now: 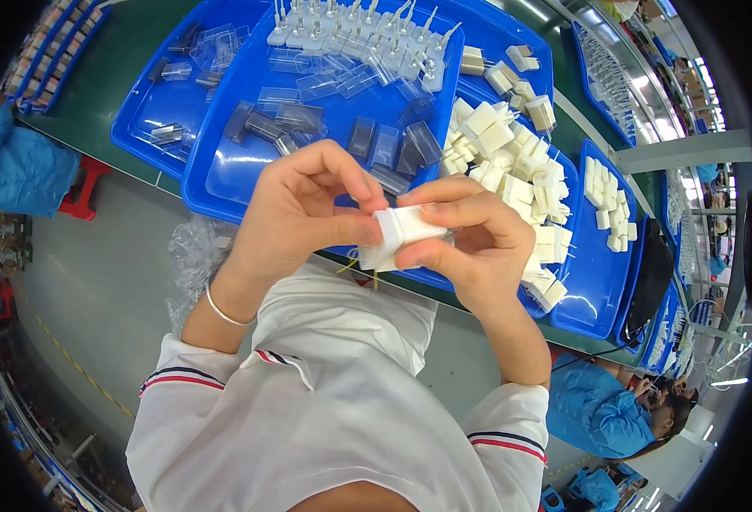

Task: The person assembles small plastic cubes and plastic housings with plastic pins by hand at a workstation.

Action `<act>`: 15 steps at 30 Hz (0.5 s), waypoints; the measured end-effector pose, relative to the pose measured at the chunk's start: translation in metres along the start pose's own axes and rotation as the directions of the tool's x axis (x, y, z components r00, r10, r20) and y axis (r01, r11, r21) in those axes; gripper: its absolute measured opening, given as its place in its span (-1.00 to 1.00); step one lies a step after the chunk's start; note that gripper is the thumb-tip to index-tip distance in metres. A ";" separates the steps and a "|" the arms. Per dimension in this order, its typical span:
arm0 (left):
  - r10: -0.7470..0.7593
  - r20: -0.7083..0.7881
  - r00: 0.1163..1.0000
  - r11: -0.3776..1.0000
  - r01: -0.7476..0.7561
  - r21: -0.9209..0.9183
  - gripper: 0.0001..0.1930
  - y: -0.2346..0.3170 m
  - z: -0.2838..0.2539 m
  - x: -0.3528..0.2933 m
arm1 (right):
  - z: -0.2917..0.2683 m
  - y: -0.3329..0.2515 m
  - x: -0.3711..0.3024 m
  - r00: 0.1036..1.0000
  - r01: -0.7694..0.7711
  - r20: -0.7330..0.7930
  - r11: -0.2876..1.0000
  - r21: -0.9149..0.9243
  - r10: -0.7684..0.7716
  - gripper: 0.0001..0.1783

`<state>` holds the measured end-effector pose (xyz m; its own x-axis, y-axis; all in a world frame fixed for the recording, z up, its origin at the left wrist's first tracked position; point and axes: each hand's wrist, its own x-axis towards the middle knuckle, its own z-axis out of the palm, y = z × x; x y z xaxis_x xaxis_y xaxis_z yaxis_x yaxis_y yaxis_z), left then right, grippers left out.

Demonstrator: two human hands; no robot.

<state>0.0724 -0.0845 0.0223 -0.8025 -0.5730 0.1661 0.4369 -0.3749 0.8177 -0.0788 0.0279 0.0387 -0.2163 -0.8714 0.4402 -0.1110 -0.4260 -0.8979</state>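
Both of my hands meet over the near edge of a blue tray [222, 183]. My left hand [295, 209] and my right hand [470, 235] pinch the same small white plastic block [401, 232] between thumbs and fingers. Thin yellowish pins stick out under the block. A silver bangle circles my left wrist. Behind my hands the tray holds several clear and dark plastic sleeves [384, 145]. A row of upright white parts [359, 38] stands at the tray's far end.
A heap of white blocks [521, 179] fills a blue tray to the right. More blue trays lie left [150, 107] and far right [602, 282]. A clear plastic bag [192, 256] hangs by the green bench edge. A person in blue [602, 410] sits lower right.
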 end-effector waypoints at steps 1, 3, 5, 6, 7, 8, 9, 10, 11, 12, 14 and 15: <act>-0.001 0.000 1.000 1.000 0.001 0.002 -0.73 -0.001 0.000 0.001 | 0.002 0.000 0.000 1.000 0.001 -0.001 1.000 0.001 -0.001 -0.63; 0.015 0.026 1.000 1.000 -0.015 0.023 -0.72 -0.006 -0.001 0.002 | 0.006 -0.002 0.001 0.999 0.025 -0.044 1.000 -0.005 -0.025 -0.64; 0.026 -0.002 1.000 1.000 -0.026 0.001 -0.72 -0.011 -0.001 0.002 | 0.006 -0.005 0.005 0.998 0.024 -0.053 0.999 -0.038 -0.026 -0.68; 0.037 -0.029 0.999 0.999 -0.038 -0.021 -0.71 -0.012 -0.001 0.004 | 0.007 -0.008 0.008 0.998 0.024 -0.064 0.997 -0.071 -0.028 -0.72; 0.040 -0.030 0.999 0.999 -0.040 -0.020 -0.71 -0.012 0.003 0.002 | 0.008 -0.012 0.012 0.998 0.025 -0.061 0.997 -0.070 -0.029 -0.72; 0.268 -0.113 0.957 0.940 -0.234 0.250 -0.70 -0.009 0.010 -0.003 | 0.011 -0.018 0.016 0.977 -0.184 -0.104 0.983 0.026 0.185 -0.76; 0.490 -0.125 0.863 0.778 -0.369 0.509 -0.68 -0.004 0.015 -0.004 | 0.011 -0.021 0.018 0.910 -0.379 -0.130 0.917 0.127 0.394 -0.80; 0.605 0.213 0.768 0.373 -0.509 0.776 -0.67 0.008 0.007 -0.006 | 0.012 -0.017 0.021 0.875 -0.443 -0.094 0.864 0.240 0.475 -0.85; 0.604 0.214 0.768 0.373 -0.510 0.775 -0.67 0.012 0.009 -0.009 | 0.011 -0.015 0.023 0.875 -0.442 -0.095 0.864 0.240 0.474 -0.85; 0.538 0.383 0.751 0.173 -0.543 0.822 -0.68 0.015 0.014 -0.015 | 0.011 -0.014 0.024 0.824 -0.540 -0.055 0.810 0.227 0.565 -0.85; 0.395 0.551 0.735 -0.094 -0.565 0.820 -0.70 0.013 0.011 -0.020 | 0.012 -0.009 0.026 0.798 -0.597 0.002 0.791 0.136 0.602 -0.80; 0.395 0.551 0.735 -0.096 -0.564 0.820 -0.70 0.013 0.004 -0.022 | 0.013 -0.011 0.030 0.799 -0.596 0.003 0.791 0.136 0.602 -0.80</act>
<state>0.0941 -0.0734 0.0313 -0.6413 -0.1675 0.7488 0.0775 0.9567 0.2804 -0.0718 0.0029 0.0614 -0.2364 -0.9532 -0.1885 0.1729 0.1497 -0.9735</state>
